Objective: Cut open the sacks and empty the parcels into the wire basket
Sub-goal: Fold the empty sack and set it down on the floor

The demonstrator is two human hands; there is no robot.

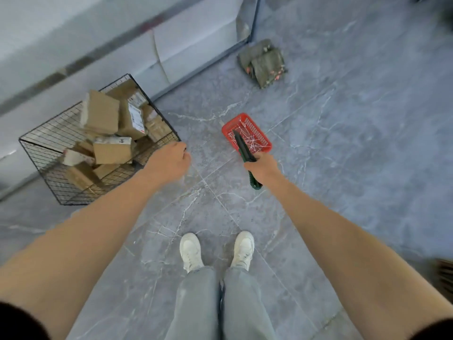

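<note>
Right hand (261,166) gripped a green utility knife (242,145) over the red plastic basket (266,143), probably to stow it, while left hand (169,161) hung curled, hold unclear, beside the wire basket (61,187) full of parcels (100,114), sacks (263,63) folded by the wall.

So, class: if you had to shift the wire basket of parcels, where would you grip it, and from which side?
Probably the top rim of the wire basket, gripping its left and right edges and coming down from above. The frame bars look sturdier than the thin mesh, and the parcels heaped inside leave the rim free.
</note>
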